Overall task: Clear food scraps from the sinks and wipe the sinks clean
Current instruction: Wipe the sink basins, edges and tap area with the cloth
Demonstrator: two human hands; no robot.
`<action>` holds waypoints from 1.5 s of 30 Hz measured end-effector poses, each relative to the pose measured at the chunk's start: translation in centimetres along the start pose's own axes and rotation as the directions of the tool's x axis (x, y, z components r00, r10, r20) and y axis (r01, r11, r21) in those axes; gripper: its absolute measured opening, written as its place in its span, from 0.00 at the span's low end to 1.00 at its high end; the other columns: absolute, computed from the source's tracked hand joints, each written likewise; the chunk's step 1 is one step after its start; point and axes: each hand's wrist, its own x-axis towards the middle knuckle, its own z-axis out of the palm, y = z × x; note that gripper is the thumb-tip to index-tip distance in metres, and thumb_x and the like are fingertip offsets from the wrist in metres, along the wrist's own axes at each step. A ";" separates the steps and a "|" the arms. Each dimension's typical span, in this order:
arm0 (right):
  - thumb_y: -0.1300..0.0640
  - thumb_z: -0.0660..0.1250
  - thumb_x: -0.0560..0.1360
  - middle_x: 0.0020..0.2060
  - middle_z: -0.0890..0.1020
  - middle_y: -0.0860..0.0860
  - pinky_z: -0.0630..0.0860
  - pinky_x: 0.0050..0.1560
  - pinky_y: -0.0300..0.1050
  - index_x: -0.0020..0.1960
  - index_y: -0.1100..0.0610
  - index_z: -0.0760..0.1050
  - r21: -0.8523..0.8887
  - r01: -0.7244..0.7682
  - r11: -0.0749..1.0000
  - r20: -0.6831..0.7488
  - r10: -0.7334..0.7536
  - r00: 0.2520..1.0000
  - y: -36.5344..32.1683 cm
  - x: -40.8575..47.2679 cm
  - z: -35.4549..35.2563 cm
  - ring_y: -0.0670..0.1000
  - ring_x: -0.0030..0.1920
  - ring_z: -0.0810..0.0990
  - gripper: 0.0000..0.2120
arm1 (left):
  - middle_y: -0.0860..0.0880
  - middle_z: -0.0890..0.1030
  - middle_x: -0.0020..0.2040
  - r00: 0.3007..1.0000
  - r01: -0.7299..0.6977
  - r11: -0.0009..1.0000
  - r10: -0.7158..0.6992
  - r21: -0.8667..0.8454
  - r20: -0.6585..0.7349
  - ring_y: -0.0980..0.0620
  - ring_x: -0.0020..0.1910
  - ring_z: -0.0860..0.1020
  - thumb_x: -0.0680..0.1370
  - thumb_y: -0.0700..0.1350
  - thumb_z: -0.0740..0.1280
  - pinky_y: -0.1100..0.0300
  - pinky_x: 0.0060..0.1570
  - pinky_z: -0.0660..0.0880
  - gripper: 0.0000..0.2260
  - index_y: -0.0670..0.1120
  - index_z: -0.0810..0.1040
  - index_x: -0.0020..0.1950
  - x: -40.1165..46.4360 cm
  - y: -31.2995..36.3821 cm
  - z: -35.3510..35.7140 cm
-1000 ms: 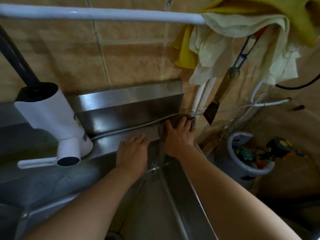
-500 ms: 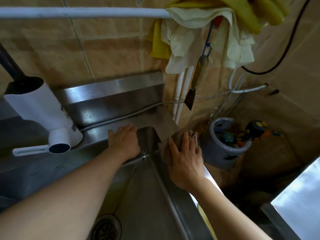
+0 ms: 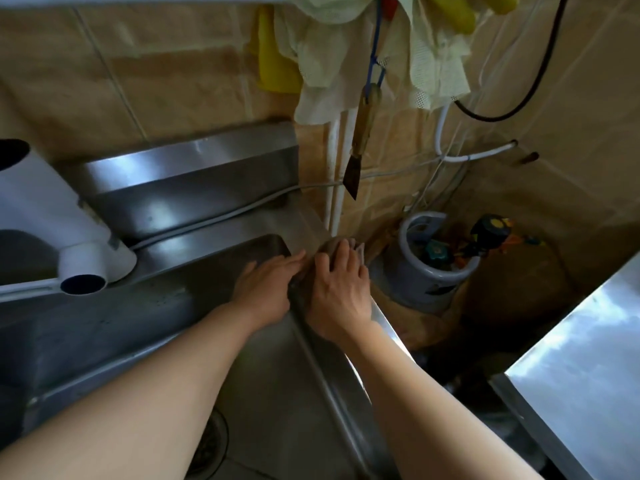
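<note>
The steel sink (image 3: 194,261) fills the lower left, its drain strainer (image 3: 211,441) partly hidden behind my left forearm. My right hand (image 3: 337,289) presses a dark grey cloth (image 3: 329,245) flat onto the sink's right rim, fingers straight; most of the cloth is hidden under the palm. My left hand (image 3: 266,289) lies flat just inside the basin's right wall, its fingertips touching the cloth's edge beside my right hand.
A white tap heater (image 3: 52,233) juts out at left. Cloths (image 3: 346,64) and a scraper (image 3: 360,143) hang from a rail above. A gas cylinder (image 3: 429,275) stands right of the sink, and a steel counter corner (image 3: 588,358) at lower right.
My right hand has slid the cloth nearer along the right rim from the back corner. My left hand moved right, from the back rim to beside the cloth.
</note>
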 end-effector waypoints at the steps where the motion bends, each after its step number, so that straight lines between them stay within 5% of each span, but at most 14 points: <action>1: 0.47 0.67 0.70 0.74 0.51 0.65 0.54 0.71 0.58 0.69 0.54 0.58 -0.007 0.012 1.000 0.006 -0.012 1.000 0.1 0.4 0.0 0.66 0.74 0.52 0.32 | 0.61 0.59 0.75 1.000 0.015 1.000 -0.015 -0.016 -0.005 0.56 0.74 0.59 0.79 0.44 0.61 0.50 0.70 0.55 0.28 0.60 0.56 0.76 -0.1 0.0 0.1; 7: 0.31 0.52 0.73 0.76 0.49 0.61 0.49 0.73 0.57 0.75 0.44 0.55 0.027 0.055 0.998 -0.007 -0.055 0.998 2.4 -3.8 0.2 0.61 0.76 0.47 0.34 | 0.63 0.54 0.76 0.999 0.040 0.998 -0.038 -0.053 0.035 0.57 0.75 0.56 0.77 0.38 0.62 0.48 0.72 0.55 0.31 0.59 0.57 0.76 -0.3 0.0 -0.4; 16: 0.39 0.57 0.75 0.76 0.46 0.63 0.53 0.70 0.59 0.76 0.43 0.50 -0.020 -0.042 0.999 0.020 0.043 0.999 1.1 -3.5 0.1 0.64 0.75 0.47 0.33 | 0.60 0.49 0.77 0.998 0.046 0.998 -0.047 0.037 0.033 0.52 0.76 0.52 0.76 0.36 0.61 0.43 0.73 0.50 0.34 0.57 0.52 0.77 -0.3 0.5 0.2; 22: 0.40 0.59 0.73 0.76 0.46 0.61 0.54 0.72 0.56 0.76 0.39 0.49 -0.074 -0.060 0.995 0.032 0.063 0.998 3.1 -9.6 0.1 0.64 0.76 0.46 0.34 | 0.54 0.48 0.78 0.994 0.027 0.969 -0.052 0.245 0.096 0.49 0.77 0.49 0.78 0.41 0.61 0.42 0.73 0.49 0.31 0.50 0.51 0.78 -0.3 1.9 -0.6; 32: 0.42 0.54 0.78 0.77 0.38 0.56 0.31 0.71 0.54 0.76 0.37 0.43 -0.120 -0.227 0.966 0.120 0.242 0.963 5.9 -24.2 -1.3 0.59 0.75 0.35 0.31 | 0.52 0.54 0.78 0.972 -0.232 0.963 0.233 0.139 0.008 0.54 0.76 0.49 0.74 0.33 0.61 0.48 0.74 0.45 0.32 0.49 0.58 0.76 -11.7 8.2 5.5; 37: 0.41 0.53 0.78 0.76 0.37 0.55 0.36 0.73 0.58 0.75 0.36 0.41 -0.112 -0.296 0.949 0.125 0.309 0.943 5.5 -24.7 -1.1 0.58 0.75 0.33 0.30 | 0.52 0.51 0.78 0.972 -0.234 0.964 0.228 0.130 0.061 0.54 0.77 0.48 0.74 0.31 0.62 0.49 0.74 0.46 0.35 0.49 0.54 0.77 -13.2 8.9 5.9; 45: 0.40 0.54 0.78 0.77 0.38 0.52 0.50 0.74 0.58 0.76 0.37 0.42 -0.104 -0.115 0.988 0.181 0.133 0.975 6.7 -19.2 -1.5 0.60 0.76 0.39 0.31 | 0.53 0.47 0.79 0.974 -0.211 0.956 0.189 0.204 0.123 0.55 0.77 0.46 0.74 0.32 0.64 0.50 0.75 0.45 0.37 0.50 0.52 0.78 -13.2 9.3 5.4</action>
